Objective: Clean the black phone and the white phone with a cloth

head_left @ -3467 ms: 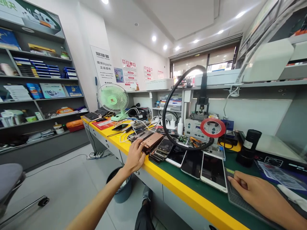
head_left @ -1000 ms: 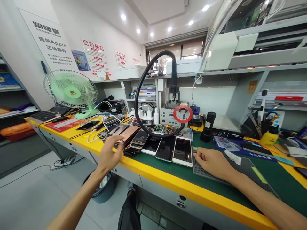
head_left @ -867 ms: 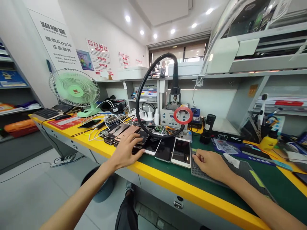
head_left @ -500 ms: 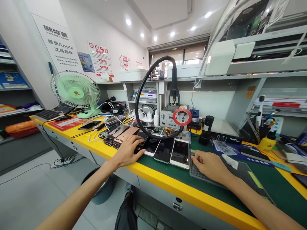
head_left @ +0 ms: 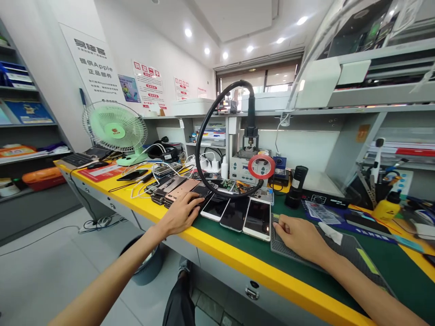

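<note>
Our left hand (head_left: 183,212), its fingers moderately spread, lies over the edge of the phone stacks (head_left: 184,187), which look copper-coloured and dark on top. Our right hand (head_left: 299,235) is half curled on the grey textured mat (head_left: 348,249); if it holds something, we cannot tell. Between both hands, 3 phones (head_left: 234,213) lie side by side with dark screens up; 2 have white frames.

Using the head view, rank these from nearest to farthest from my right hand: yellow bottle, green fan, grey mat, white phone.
From the right hand:
1. Grey mat: directly beneath the hand.
2. White phone: just left of the fingers.
3. Yellow bottle: off to the right, farther back.
4. Green fan: far left on the bench.
</note>
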A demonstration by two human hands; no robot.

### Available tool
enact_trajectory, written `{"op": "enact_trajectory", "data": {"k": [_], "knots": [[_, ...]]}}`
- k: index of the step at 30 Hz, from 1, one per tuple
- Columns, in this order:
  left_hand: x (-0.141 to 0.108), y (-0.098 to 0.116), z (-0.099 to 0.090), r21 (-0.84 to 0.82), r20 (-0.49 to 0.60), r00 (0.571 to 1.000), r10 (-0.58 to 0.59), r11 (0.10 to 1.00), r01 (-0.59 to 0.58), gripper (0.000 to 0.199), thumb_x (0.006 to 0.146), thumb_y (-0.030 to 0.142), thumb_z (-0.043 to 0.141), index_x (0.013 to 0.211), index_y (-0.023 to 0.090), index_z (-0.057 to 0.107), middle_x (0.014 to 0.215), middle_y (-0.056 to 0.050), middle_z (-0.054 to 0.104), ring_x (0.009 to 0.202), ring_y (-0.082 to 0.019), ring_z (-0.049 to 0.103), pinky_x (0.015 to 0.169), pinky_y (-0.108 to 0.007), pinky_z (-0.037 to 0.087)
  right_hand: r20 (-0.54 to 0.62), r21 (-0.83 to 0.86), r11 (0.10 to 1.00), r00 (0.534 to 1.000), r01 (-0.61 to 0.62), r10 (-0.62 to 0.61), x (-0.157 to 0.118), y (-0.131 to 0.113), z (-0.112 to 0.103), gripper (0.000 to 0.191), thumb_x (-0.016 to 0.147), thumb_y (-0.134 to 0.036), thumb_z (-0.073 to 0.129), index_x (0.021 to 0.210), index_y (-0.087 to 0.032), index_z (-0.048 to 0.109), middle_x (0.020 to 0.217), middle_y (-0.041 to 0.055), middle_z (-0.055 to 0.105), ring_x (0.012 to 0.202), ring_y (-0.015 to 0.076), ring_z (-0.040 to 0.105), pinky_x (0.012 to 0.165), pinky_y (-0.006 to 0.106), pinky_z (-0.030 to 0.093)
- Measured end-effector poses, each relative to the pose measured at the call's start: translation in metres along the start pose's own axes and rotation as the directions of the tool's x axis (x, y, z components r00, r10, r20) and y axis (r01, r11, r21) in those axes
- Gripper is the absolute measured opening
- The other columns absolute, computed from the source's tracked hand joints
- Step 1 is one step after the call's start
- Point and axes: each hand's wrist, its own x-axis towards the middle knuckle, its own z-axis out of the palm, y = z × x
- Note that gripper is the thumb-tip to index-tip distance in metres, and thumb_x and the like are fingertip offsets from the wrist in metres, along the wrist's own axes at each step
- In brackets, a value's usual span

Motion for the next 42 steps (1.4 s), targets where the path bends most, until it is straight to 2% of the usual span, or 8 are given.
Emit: {"op": "enact_trajectory", "data": {"k": [3, 5, 12, 17, 22, 26, 32, 42], "knots": [[-0.001, 0.001, -0.003, -0.016, -0.005, 1.000, -0.020, 1.000, 0.020, 0.037, 0.094, 0.029, 0.047, 0.129, 0.030, 0.061, 0.126, -0.007, 0.062, 0.119, -0.030, 0.057, 0.103, -0.052, 0.045, 0.133, -0.038, 0.999, 0.991, 0.023, -0.018, 0.001, 0.001, 0.000, 0.037, 0.095, -0.048, 0.047, 0.065, -0.027, 0.041, 0.058, 0.0016, 0.058, 0.053, 0.0231, 0.055, 0.050, 0.033, 0.030], [-0.004, 0.001, -0.005, -0.024, -0.025, 0.999, -0.025, 0.999, 0.024, 0.036, 0.093, 0.030, 0.048, 0.127, 0.032, 0.061, 0.129, -0.005, 0.061, 0.121, -0.031, 0.056, 0.105, -0.055, 0.043, 0.129, -0.059, 0.998, 0.992, 0.000, 0.008, 0.002, 0.000, 0.000, 0.038, 0.095, -0.049, 0.046, 0.065, -0.026, 0.040, 0.058, 0.0011, 0.057, 0.055, 0.0231, 0.056, 0.051, 0.032, 0.030], [-0.009, 0.003, -0.003, -0.069, -0.106, 0.994, 0.006, 0.998, -0.014, 0.034, 0.094, 0.031, 0.045, 0.123, 0.029, 0.061, 0.126, -0.004, 0.063, 0.120, -0.031, 0.056, 0.106, -0.055, 0.041, -0.051, 0.039, 0.999, 0.998, -0.023, 0.025, 0.022, -0.031, -0.015, 0.037, 0.095, -0.052, 0.044, 0.069, -0.026, 0.050, 0.059, -0.0010, 0.057, 0.056, 0.0210, 0.055, 0.056, 0.031, 0.037], [-0.011, 0.003, -0.004, -0.086, -0.147, 0.989, -0.025, 0.996, 0.012, 0.032, 0.091, 0.027, 0.048, 0.119, 0.029, 0.062, 0.121, -0.006, 0.063, 0.115, -0.030, 0.056, 0.102, -0.052, 0.045, 0.012, 0.082, 0.995, 0.998, 0.060, -0.061, 0.085, -0.101, -0.024, 0.024, 0.091, -0.043, 0.050, 0.075, -0.027, 0.058, 0.078, 0.0028, 0.069, 0.076, 0.0253, 0.065, 0.066, 0.034, 0.045], [-0.015, 0.004, -0.001, -0.094, -0.177, 0.983, -0.043, 0.995, 0.026, 0.032, 0.088, 0.027, 0.052, 0.117, 0.033, 0.064, 0.115, -0.007, 0.064, 0.111, -0.031, 0.058, 0.099, -0.052, 0.047, 0.146, 0.088, 0.992, 0.984, 0.095, -0.107, 0.159, -0.156, 0.000, 0.010, 0.084, -0.032, 0.057, 0.076, -0.028, 0.062, 0.082, 0.0028, 0.071, 0.081, 0.0271, 0.069, 0.065, 0.033, 0.049], [-0.018, 0.008, 0.004, -0.104, -0.183, 0.982, -0.051, 0.994, 0.033, 0.031, 0.088, 0.027, 0.053, 0.116, 0.034, 0.064, 0.115, -0.008, 0.063, 0.112, -0.030, 0.058, 0.101, -0.051, 0.046, 0.187, 0.070, 0.996, 0.980, 0.062, -0.074, 0.172, -0.157, 0.013, 0.011, 0.083, -0.040, 0.060, 0.078, -0.030, 0.063, 0.070, 0.0018, 0.067, 0.075, 0.0302, 0.069, 0.058, 0.034, 0.048], [-0.018, 0.003, 0.000, -0.090, -0.197, 0.980, -0.040, 0.996, 0.023, 0.030, 0.089, 0.026, 0.051, 0.115, 0.033, 0.063, 0.113, -0.009, 0.063, 0.111, -0.030, 0.058, 0.099, -0.051, 0.047, 0.286, 0.097, 0.995, 0.956, 0.036, -0.062, 0.188, -0.156, 0.018, 0.008, 0.078, -0.038, 0.064, 0.077, -0.030, 0.065, 0.077, 0.0049, 0.070, 0.073, 0.0289, 0.070, 0.055, 0.034, 0.049], [-0.020, 0.000, 0.001, -0.085, -0.233, 0.970, -0.074, 0.995, 0.056, 0.029, 0.089, 0.022, 0.051, 0.115, 0.029, 0.061, 0.111, -0.010, 0.063, 0.109, -0.031, 0.056, 0.095, -0.051, 0.047, 0.605, 0.103, 0.995, 0.792, 0.019, -0.078, 0.230, -0.177, 0.055, 0.009, 0.066, -0.028, 0.072, 0.063, -0.029, 0.063, 0.068, 0.0021, 0.069, 0.071, 0.0280, 0.069, 0.047, 0.029, 0.048]]}}
